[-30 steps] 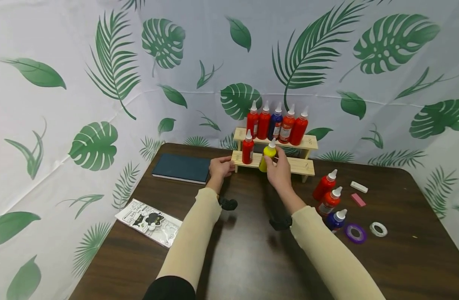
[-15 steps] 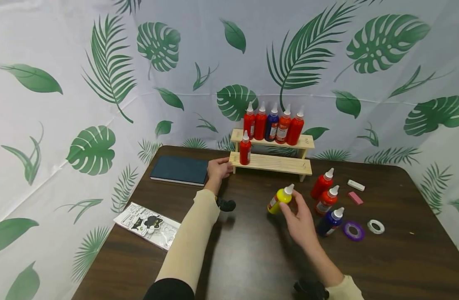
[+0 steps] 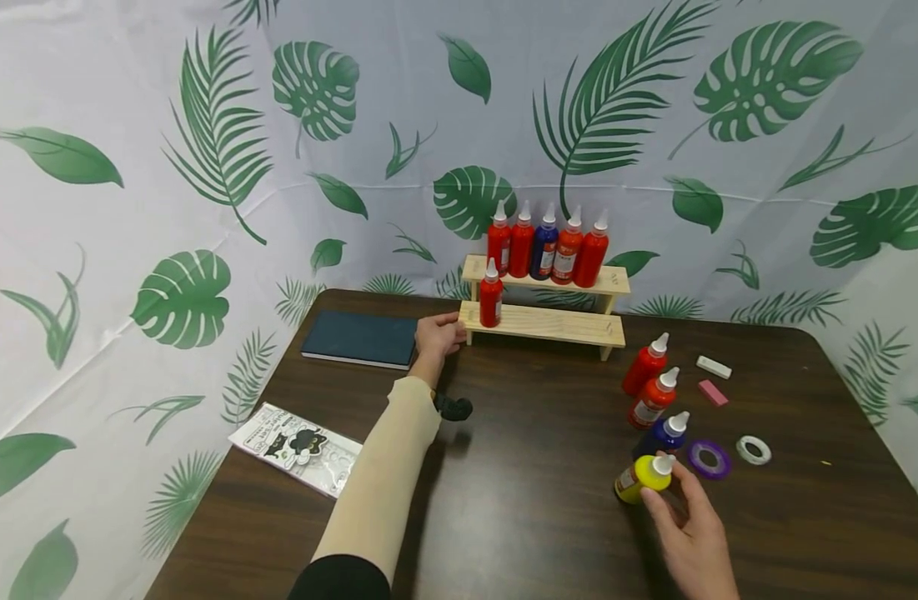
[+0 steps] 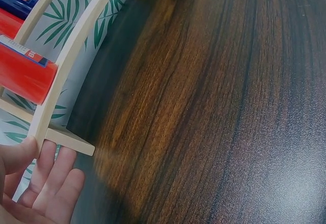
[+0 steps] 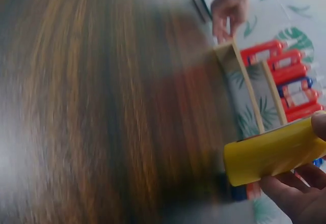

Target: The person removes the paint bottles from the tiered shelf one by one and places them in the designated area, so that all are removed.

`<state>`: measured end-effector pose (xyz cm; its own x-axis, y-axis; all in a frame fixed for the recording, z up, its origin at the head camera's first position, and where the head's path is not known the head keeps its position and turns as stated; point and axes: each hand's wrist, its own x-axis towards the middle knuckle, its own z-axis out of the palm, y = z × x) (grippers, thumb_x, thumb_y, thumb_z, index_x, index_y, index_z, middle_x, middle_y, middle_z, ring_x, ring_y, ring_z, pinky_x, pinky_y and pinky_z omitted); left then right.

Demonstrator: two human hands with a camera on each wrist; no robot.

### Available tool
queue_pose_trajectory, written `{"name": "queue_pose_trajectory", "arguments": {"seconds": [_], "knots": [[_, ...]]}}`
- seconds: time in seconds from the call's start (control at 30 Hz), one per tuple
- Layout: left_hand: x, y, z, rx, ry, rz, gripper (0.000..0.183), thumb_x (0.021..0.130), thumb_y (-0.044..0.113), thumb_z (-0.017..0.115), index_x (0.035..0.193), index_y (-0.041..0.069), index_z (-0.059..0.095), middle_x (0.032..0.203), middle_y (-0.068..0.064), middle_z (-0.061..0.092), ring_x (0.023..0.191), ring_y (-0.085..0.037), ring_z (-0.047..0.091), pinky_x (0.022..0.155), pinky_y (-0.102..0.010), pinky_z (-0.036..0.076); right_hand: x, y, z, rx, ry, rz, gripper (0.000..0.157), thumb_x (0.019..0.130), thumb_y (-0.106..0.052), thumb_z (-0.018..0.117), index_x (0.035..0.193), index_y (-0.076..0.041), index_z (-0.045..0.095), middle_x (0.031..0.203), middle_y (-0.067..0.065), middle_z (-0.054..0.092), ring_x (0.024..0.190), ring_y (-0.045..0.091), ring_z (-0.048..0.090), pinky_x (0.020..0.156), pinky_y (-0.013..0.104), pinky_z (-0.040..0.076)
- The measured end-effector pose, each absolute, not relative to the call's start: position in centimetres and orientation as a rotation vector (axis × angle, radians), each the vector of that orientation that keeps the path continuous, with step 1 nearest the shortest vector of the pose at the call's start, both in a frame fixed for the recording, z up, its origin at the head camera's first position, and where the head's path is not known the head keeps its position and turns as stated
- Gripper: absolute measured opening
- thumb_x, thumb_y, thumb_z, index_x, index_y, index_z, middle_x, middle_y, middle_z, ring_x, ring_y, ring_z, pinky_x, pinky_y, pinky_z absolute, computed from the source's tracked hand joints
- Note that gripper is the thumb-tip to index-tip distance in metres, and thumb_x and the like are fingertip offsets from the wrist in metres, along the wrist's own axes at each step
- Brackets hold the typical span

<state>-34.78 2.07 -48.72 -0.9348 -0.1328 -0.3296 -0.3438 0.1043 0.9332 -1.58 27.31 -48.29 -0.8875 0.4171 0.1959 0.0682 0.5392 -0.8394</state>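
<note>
My right hand [image 3: 694, 533] holds a yellow paint bottle [image 3: 637, 481] with a white nozzle, thumb on one side and fingers on the other. The bottle is beside a blue paint bottle [image 3: 657, 437] at the front of a row with two red bottles [image 3: 644, 371]. My left hand [image 3: 438, 335] grips the left end of a two-step wooden rack [image 3: 552, 323]. In the left wrist view, the thumb lies on the board's edge and fingers [image 4: 61, 175] are under it. One red bottle [image 3: 491, 302] stands on the lower step; several red bottles and a blue one [image 3: 544, 252] fill the upper step.
A dark notebook [image 3: 359, 339] lies left of the rack, with a packaged cat-print item [image 3: 297, 448] nearer the front. On the right are a white block [image 3: 714, 367], a pink block [image 3: 713, 392], a purple ring [image 3: 709, 459] and a white ring [image 3: 754, 451].
My right hand has taken the yellow bottle off the rack's lower step and carried it right and toward me, beside the blue bottle. My left hand stays on the rack's end.
</note>
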Motion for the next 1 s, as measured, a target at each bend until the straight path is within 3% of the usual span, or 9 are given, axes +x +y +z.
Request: {"name": "queue_pose_trajectory", "arguments": {"seconds": [0.17, 0.27, 0.33, 0.47, 0.67, 0.7, 0.8, 0.9, 1.0], "knots": [[-34.7, 2.2, -48.6, -0.484, 2.205, 1.945, 0.023, 0.086, 0.009, 0.070, 0.108, 0.012, 0.074, 0.086, -0.009, 0.074, 0.073, -0.016, 0.072, 0.068, -0.035, 0.058, -1.2, 28.4, -48.7, -0.460, -2.362, 1.254, 0.042, 0.093, -0.005, 0.061, 0.132, 0.001, 0.049, 0.127, 0.009, 0.053, 0.107, -0.015, 0.043, 0.079, 0.000, 0.039], [-34.6, 2.3, -48.6, -0.492, 2.201, 1.941, 0.024, 0.086, 0.009, 0.070, 0.109, 0.012, 0.074, 0.086, -0.009, 0.074, 0.073, -0.017, 0.072, 0.070, -0.036, 0.058, -1.0, 28.9, -49.1, -0.477, -2.338, 1.260, 0.042, 0.093, -0.004, 0.061, 0.132, 0.001, 0.049, 0.123, -0.008, 0.051, 0.107, -0.016, 0.042, 0.081, 0.000, 0.039], [-34.3, 2.4, -48.6, -0.493, 2.207, 1.933, 0.024, 0.086, 0.010, 0.070, 0.109, 0.012, 0.074, 0.087, -0.009, 0.074, 0.073, -0.017, 0.072, 0.070, -0.035, 0.058, -0.8, 29.1, -49.3, -0.487, -2.339, 1.256, 0.042, 0.093, -0.005, 0.060, 0.133, 0.001, 0.048, 0.124, -0.008, 0.051, 0.107, -0.017, 0.042, 0.081, 0.000, 0.038], [-33.9, 2.4, -48.5, -0.481, 2.221, 1.922, 0.024, 0.087, 0.011, 0.070, 0.111, 0.011, 0.073, 0.089, -0.010, 0.074, 0.076, -0.017, 0.072, 0.071, -0.035, 0.058, -0.7, 29.5, -49.1, -0.522, -2.378, 1.248, 0.042, 0.095, -0.009, 0.058, 0.134, 0.001, 0.046, 0.134, 0.010, 0.051, 0.110, -0.013, 0.042, 0.082, 0.000, 0.036], [-34.5, 2.3, -48.6, -0.517, 2.222, 1.907, 0.024, 0.087, 0.011, 0.071, 0.110, 0.011, 0.073, 0.089, -0.010, 0.074, 0.076, -0.019, 0.072, 0.070, -0.035, 0.058, -0.8, 30.1, -48.6, -0.549, -2.489, 1.264, 0.048, 0.099, -0.018, 0.053, 0.140, 0.001, 0.039, 0.140, 0.025, 0.043, 0.122, 0.035, 0.047, 0.077, -0.004, 0.032], [-34.5, 2.2, -48.6, -0.522, 2.222, 1.906, 0.024, 0.087, 0.011, 0.071, 0.110, 0.011, 0.073, 0.089, -0.010, 0.074, 0.077, -0.019, 0.072, 0.070, -0.036, 0.058, -0.8, 30.1, -48.5, -0.544, -2.508, 1.268, 0.049, 0.099, -0.019, 0.052, 0.141, 0.002, 0.037, 0.140, 0.027, 0.042, 0.121, 0.041, 0.045, 0.080, 0.000, 0.037], [-34.6, 2.2, -48.5, -0.534, 2.218, 1.902, 0.023, 0.087, 0.011, 0.071, 0.110, 0.011, 0.074, 0.088, -0.010, 0.074, 0.076, -0.019, 0.072, 0.071, -0.036, 0.058, -0.9, 30.4, -48.4, -0.552, -2.558, 1.276, 0.052, 0.100, -0.022, 0.049, 0.143, 0.003, 0.033, 0.143, 0.028, 0.038, 0.124, 0.045, 0.043, 0.088, 0.025, 0.047], [-34.7, 2.2, -48.4, -0.527, 2.218, 1.902, 0.023, 0.087, 0.011, 0.071, 0.110, 0.011, 0.074, 0.089, -0.009, 0.074, 0.076, -0.018, 0.072, 0.071, -0.036, 0.058, -0.9, 30.5, -48.3, -0.575, -2.580, 1.295, 0.056, 0.101, -0.027, 0.047, 0.145, 0.003, 0.030, 0.144, 0.029, 0.035, 0.126, 0.046, 0.040, 0.090, 0.048, 0.039], [-34.7, 2.3, -48.3, -0.512, 2.216, 1.907, 0.024, 0.087, 0.012, 0.071, 0.110, 0.011, 0.073, 0.089, -0.010, 0.074, 0.076, -0.018, 0.072, 0.071, -0.036, 0.058, -0.9, 30.4, -48.1, -0.600, -2.539, 1.304, 0.057, 0.100, -0.028, 0.049, 0.146, 0.001, 0.030, 0.143, 0.025, 0.039, 0.125, 0.039, 0.043, 0.091, 0.030, 0.046]]}}
